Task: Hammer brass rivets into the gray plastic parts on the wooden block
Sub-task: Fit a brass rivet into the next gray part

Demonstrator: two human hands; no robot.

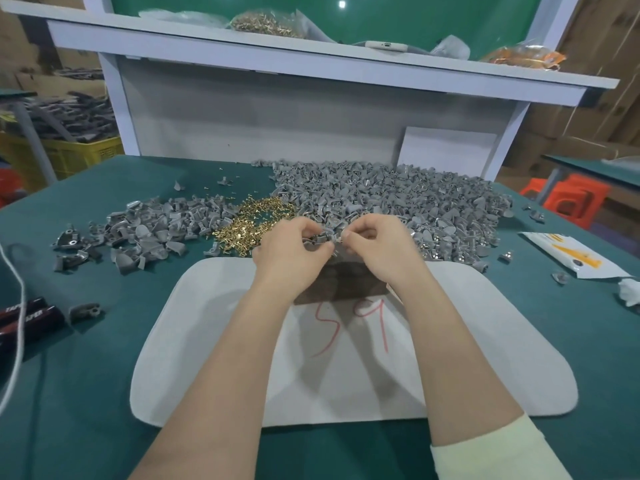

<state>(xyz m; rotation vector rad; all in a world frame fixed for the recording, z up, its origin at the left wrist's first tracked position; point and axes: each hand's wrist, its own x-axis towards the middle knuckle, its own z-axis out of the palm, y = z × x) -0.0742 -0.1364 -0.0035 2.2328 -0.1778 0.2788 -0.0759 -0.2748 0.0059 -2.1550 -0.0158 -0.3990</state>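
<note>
A dark wooden block (341,284) lies on a white pad (207,341) marked with red writing. Above the block's far edge, my left hand (292,245) and my right hand (375,244) meet, fingers curled, pinching a small gray plastic part (327,237) between them. Whether a rivet sits in it is hidden by my fingers. A heap of brass rivets (258,220) lies just left of my left hand. A large pile of gray plastic parts (398,199) spreads behind my hands. No hammer shows.
A smaller heap of gray parts (145,233) lies at the left. Dark cylinders (29,315) and a white cord (17,306) sit at the left edge, a white packet (571,254) at the right. A white shelf (311,57) with bags stands behind.
</note>
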